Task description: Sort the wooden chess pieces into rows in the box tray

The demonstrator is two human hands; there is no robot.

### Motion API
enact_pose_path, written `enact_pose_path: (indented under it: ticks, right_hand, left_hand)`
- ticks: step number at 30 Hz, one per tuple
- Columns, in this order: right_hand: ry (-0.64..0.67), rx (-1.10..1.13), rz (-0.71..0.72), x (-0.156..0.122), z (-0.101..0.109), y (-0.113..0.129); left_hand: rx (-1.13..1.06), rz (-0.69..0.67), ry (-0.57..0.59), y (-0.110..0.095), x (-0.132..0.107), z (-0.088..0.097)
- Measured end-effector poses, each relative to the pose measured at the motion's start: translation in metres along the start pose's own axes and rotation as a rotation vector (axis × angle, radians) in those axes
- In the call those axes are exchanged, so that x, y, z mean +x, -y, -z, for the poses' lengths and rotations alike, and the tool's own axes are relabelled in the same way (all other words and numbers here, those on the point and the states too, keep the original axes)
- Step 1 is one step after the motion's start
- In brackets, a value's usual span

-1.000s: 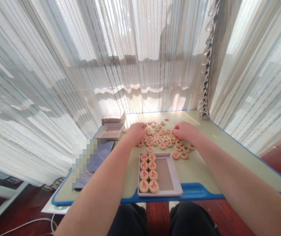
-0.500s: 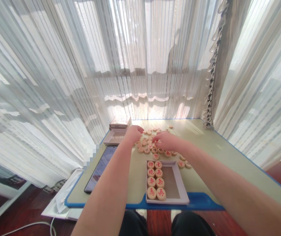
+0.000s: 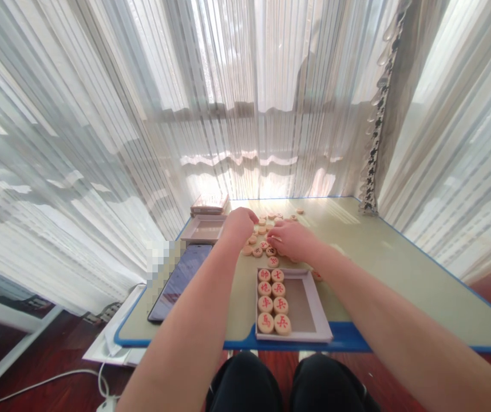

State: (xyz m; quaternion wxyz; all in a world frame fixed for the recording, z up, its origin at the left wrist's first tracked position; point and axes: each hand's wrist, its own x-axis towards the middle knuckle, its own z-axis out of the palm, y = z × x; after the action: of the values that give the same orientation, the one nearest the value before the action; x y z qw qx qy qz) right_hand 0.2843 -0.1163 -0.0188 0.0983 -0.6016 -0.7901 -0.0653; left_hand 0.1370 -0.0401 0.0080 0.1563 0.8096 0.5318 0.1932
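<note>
Round wooden Chinese chess pieces (image 3: pixel 257 252) lie scattered over the middle of the table, some with red or dark characters facing up. My left hand (image 3: pixel 240 224) is over the left side of this spread, fingers bent down and slightly apart, with its fingertips partly hidden. From the right, my right hand (image 3: pixel 292 239) reaches across the pieces, palm down and fingers loosely apart. No piece shows in either hand. Nearer me, a shallow white box (image 3: pixel 319 312) holds two columns of red-character pieces (image 3: pixel 280 305) along its left side.
A second shallow tray (image 3: pixel 188 228) lies at the back left, before a flat box (image 3: pixel 209 203). A phone (image 3: pixel 177 286) rests left of my left forearm. The pale table (image 3: pixel 383 274) has a blue edge; curtains (image 3: pixel 245 131) hang behind it.
My left hand has shifted slightly right and its fingers bend down more. My right hand stays over the pieces and covers more of them. The view has tilted slightly downward.
</note>
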Motion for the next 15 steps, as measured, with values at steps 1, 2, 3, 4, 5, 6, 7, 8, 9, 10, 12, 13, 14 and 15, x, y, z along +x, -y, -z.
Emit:
enact_pose_path:
  ticks: [1,2,3,4,5,6,7,8,9,10,12,13,14,15]
  right_hand:
    - [-0.023,-0.001,0.006,0.000,-0.001,0.001]
    - [-0.035,0.006,0.021,0.001,-0.001,0.002]
    - [-0.032,0.017,0.039,0.000,-0.001,0.003]
    - [-0.017,0.025,0.052,0.000,-0.001,0.004]
    - [0.002,0.025,0.053,0.000,-0.001,0.005]
    - [0.020,0.016,0.040,-0.001,0.000,0.005]
    - [0.034,-0.001,0.016,-0.001,0.001,0.005]
    - [0.042,-0.019,-0.015,-0.002,0.001,0.005]
    - [0.044,-0.034,-0.047,-0.002,0.002,0.005]
    - [0.042,-0.045,-0.075,-0.001,0.002,0.005]
    - [0.038,-0.061,-0.120,-0.001,0.002,0.005]
    - [0.038,-0.067,-0.139,0.000,0.002,0.005]
    - [0.040,-0.072,-0.158,0.000,0.002,0.005]
    - [0.046,-0.075,-0.177,0.001,0.002,0.005]
  left_hand:
    - [0.090,-0.018,0.017,-0.003,-0.003,-0.001]
    - [0.158,-0.034,0.044,-0.006,-0.005,-0.002]
    - [0.204,-0.051,0.075,-0.008,-0.007,-0.003]
    - [0.232,-0.061,0.103,-0.010,-0.008,-0.003]
    - [0.245,-0.069,0.124,-0.010,-0.009,-0.004]
    - [0.252,-0.076,0.137,-0.010,-0.009,-0.004]
    - [0.256,-0.080,0.142,-0.010,-0.009,-0.004]
    - [0.257,-0.084,0.142,-0.009,-0.009,-0.004]
    - [0.255,-0.094,0.138,-0.009,-0.008,-0.005]
    - [0.251,-0.114,0.133,-0.008,-0.008,-0.006]
    - [0.243,-0.171,0.129,-0.009,-0.007,-0.009]
    - [0.247,-0.196,0.132,-0.009,-0.007,-0.011]
    - [0.259,-0.211,0.141,-0.010,-0.007,-0.012]
    - [0.280,-0.216,0.153,-0.010,-0.008,-0.013]
